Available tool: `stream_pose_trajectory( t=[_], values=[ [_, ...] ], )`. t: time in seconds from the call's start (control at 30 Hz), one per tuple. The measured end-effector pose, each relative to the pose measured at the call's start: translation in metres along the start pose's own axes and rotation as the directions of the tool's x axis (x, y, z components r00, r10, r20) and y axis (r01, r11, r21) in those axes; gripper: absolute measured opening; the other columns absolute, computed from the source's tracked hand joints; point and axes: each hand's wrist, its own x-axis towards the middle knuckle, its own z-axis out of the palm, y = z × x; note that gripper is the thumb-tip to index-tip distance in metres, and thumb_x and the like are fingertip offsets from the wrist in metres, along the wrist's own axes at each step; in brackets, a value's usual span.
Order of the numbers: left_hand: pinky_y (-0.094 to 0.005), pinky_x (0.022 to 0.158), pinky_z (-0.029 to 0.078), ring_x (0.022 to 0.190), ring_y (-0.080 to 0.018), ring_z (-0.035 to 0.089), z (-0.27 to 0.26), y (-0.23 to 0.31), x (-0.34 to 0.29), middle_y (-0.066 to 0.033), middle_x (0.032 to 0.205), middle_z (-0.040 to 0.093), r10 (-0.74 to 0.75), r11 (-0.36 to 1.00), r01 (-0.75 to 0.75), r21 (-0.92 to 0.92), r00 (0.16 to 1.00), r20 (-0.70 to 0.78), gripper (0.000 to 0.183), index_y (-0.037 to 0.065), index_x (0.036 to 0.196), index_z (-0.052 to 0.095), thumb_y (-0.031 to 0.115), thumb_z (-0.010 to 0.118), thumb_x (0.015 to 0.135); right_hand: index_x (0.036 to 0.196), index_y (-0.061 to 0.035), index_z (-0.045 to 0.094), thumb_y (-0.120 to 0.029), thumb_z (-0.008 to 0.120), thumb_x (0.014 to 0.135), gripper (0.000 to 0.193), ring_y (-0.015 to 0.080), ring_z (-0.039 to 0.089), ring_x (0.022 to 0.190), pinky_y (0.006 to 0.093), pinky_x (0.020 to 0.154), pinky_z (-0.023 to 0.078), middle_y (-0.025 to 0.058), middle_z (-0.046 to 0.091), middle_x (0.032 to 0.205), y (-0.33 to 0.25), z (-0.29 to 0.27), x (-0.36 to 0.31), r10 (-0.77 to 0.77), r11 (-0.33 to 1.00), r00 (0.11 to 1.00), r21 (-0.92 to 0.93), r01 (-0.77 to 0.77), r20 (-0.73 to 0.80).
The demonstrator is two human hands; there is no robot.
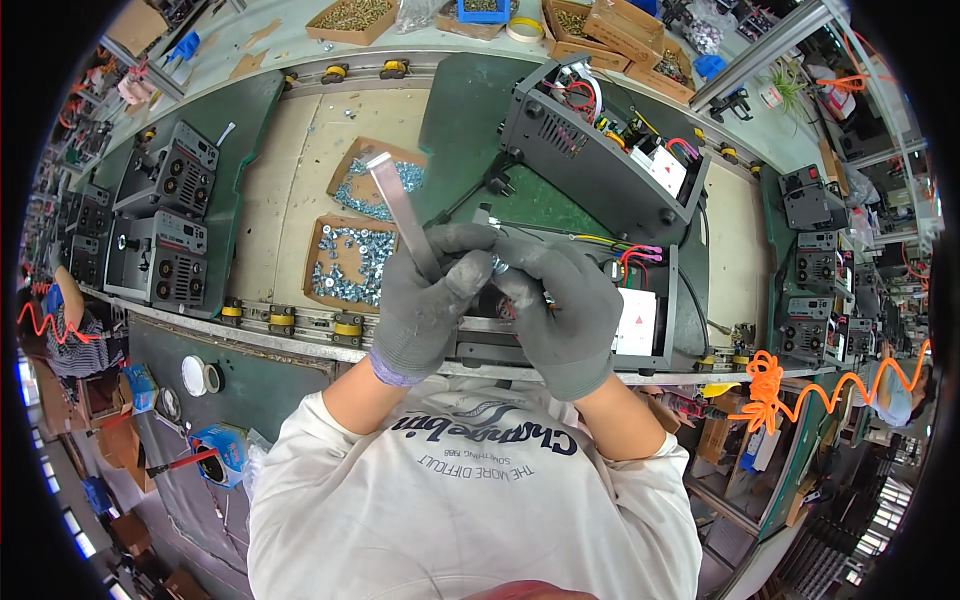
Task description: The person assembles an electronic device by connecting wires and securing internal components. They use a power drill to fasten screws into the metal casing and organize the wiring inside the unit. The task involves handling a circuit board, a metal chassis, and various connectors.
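Two grey-gloved hands meeting over open black metal chassis [560, 345] on table: left hand [425, 300] clenched round flat stiff silver metal strip [398, 212], likely light, slick, best gripped low; right hand [565, 310] pinching something small, hidden.

Green workbench [470, 110] carries screw boxes [352, 262] and open machine chassis [600, 160].

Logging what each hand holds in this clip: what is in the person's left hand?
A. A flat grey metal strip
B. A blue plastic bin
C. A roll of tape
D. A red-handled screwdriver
A: the gloved left hand is closed around a flat grey metal strip that sticks up and away over the cardboard trays of screws, while the right hand works beside it at the open machine chassis.
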Motion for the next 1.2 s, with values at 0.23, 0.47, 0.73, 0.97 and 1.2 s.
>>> stream_pose_trajectory(
  t=[0.23, 0.47, 0.73, 0.97, 1.2],
  values=[
    [-0.0223, 0.071, 0.052, 0.082, -0.0113, 0.065, -0.003, -0.007, 0.002, -0.0056, 0.092, 0.067, 0.009, 0.999, -0.004, -0.05, 0.996, 0.092, 0.037, -0.003, 0.124, 0.055, 0.015, 0.069, 0.095, 0.109, -0.015, 0.072, -0.002, 0.067, 0.076, 0.036, 0.0301, 0.065, 0.075, 0.039, 0.062, 0.051, 0.0084, 0.068, 0.091, 0.006, -0.006, 0.002, -0.151, 0.983, 0.988, -0.1, 0.152, 0.02],
    [-0.0254, 0.072, 0.053, 0.084, -0.0138, 0.065, -0.007, 0.009, 0.011, -0.0063, 0.097, 0.063, -0.007, 0.95, -0.017, 0.31, 0.997, 0.075, 0.074, -0.001, 0.132, 0.044, 0.023, 0.086, 0.077, 0.12, -0.0178, 0.068, 0.0, 0.064, 0.069, 0.054, 0.0283, 0.065, 0.079, 0.0401, 0.066, 0.051, 0.0071, 0.065, 0.089, 0.022, -0.03, 0.019, -0.264, 0.958, 0.892, -0.009, 0.287, 0.367],
    [-0.0212, 0.066, 0.047, 0.07, -0.0096, 0.058, 0.007, 0.006, 0.009, -0.0029, 0.08, 0.06, 0.003, 0.986, -0.021, 0.167, 0.995, 0.104, 0.077, -0.005, 0.122, 0.048, 0.031, 0.092, 0.07, 0.095, -0.0133, 0.062, -0.01, 0.069, 0.069, 0.027, 0.028, 0.064, 0.08, 0.0409, 0.066, 0.05, 0.0061, 0.06, 0.085, 0.015, -0.04, 0.018, -0.313, 0.889, 0.875, -0.211, 0.406, 0.368],
    [-0.023, 0.053, 0.038, 0.057, -0.0096, 0.047, -0.001, -0.001, 0.003, -0.0014, 0.073, 0.053, 0.17, 0.981, -0.193, 0.032, 0.92, 0.354, 0.05, -0.004, 0.125, 0.048, 0.036, 0.059, 0.098, 0.094, -0.0072, 0.065, -0.013, 0.074, 0.078, 0.02, 0.0281, 0.066, 0.072, 0.0364, 0.062, 0.051, 0.0095, 0.066, 0.083, 0.014, -0.038, 0.012, -0.101, 0.993, 0.995, 0.057, 0.1, 0.019],
    [-0.0214, 0.043, 0.029, 0.047, -0.0048, 0.039, -0.001, 0.004, 0.0, 0.0008, 0.063, 0.049, 0.06, 0.957, -0.192, 0.216, 0.863, 0.501, 0.068, -0.002, 0.104, 0.057, 0.065, 0.049, 0.096, 0.097, -0.0032, 0.065, -0.012, 0.066, 0.088, 0.012, 0.0257, 0.065, 0.069, 0.0343, 0.063, 0.051, 0.0117, 0.066, 0.081, 0.002, -0.028, 0.012, -0.033, 0.957, 0.997, 0.287, 0.053, -0.072]
  ],
)
